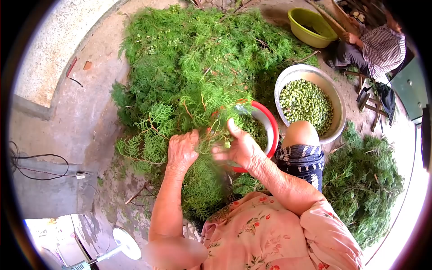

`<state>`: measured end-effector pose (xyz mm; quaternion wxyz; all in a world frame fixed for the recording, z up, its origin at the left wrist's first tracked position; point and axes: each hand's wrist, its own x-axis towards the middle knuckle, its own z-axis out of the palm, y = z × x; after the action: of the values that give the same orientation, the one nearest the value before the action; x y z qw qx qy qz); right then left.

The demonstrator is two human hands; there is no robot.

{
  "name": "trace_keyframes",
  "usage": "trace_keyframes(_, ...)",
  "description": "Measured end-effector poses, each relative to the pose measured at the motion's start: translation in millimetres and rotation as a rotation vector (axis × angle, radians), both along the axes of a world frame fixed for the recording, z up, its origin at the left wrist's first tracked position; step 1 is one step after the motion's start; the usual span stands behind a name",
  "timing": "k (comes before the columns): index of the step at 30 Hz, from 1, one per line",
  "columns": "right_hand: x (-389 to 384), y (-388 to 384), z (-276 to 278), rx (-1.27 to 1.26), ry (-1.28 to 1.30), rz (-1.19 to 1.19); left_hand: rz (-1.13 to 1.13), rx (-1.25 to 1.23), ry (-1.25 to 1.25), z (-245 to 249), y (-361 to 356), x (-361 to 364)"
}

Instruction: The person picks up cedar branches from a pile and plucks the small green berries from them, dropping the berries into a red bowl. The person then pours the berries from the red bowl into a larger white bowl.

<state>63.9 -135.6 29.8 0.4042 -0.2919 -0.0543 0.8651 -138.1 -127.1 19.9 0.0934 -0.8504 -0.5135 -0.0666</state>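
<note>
My left hand (183,148) is closed around the stems of a feathery green conifer sprig (155,123), whose fronds spread out to the left and above. Just to the right, my right hand (243,148) has its thumb and fingers apart, the fingertips slightly blurred. Between them hangs a small green cone (227,144) on the sprig. Beneath the right hand stands a red-rimmed bowl (272,128) with green cones inside, partly hidden by the hand and foliage. A large metal basin (338,96) filled with picked green cones (306,105) sits beside my knee.
A big heap of cut conifer branches (180,58) lies ahead; another pile (362,186) is at the right. A yellow-green tub (315,38) stands near a seated person in a checked shirt (382,49). A cable (40,156) and a white fan (126,243) are at the left.
</note>
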Motion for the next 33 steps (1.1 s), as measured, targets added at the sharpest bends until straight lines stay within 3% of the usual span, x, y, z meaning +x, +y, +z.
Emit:
trace_keyframes(6, -0.2, 2.4, -26.7, 0.107, 0.059, 0.152, 0.017, 0.015, -0.034, -1.2, -0.7, -0.1)
trace_keyframes(13, 1.6, -4.1, 0.8, 0.13, -0.054, 0.173, 0.005, 0.005, -0.038, -2.1, -0.1, -1.8)
trace_keyframes(19, 1.6, -9.5, -11.0, 0.212, -0.051, 0.285, 0.046, -0.042, 0.01, 2.0, 0.3, -1.4)
trace_keyframes(22, -2.4, -20.2, -1.8, 0.076, -0.081, 0.284, 0.105, -0.054, 0.032, -3.3, 2.3, -2.8)
trace_keyframes(33, -2.7, -41.0, 9.8, 0.051, -0.087, 0.328, -0.019, -0.067, -0.027, 4.1, 2.0, -1.1)
